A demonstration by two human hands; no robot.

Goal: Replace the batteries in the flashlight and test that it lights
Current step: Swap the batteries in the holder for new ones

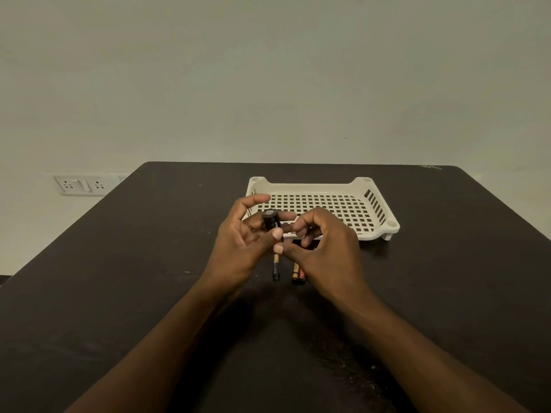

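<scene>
My left hand [243,242] grips a small black flashlight [271,220], held upright above the dark table with its round end toward me. My right hand [323,248] is just to its right, fingers curled, thumb tip touching the flashlight's lower part; whether it pinches anything is hidden. On the table beneath the hands lies one black-and-copper battery [276,268]. Two more batteries [298,274] lie side by side to its right, partly covered by my right hand.
A white perforated plastic tray [372,201] stands behind the hands, toward the table's [149,278] far edge. A wall socket plate [80,183] is on the wall at the left, beyond the table's edge.
</scene>
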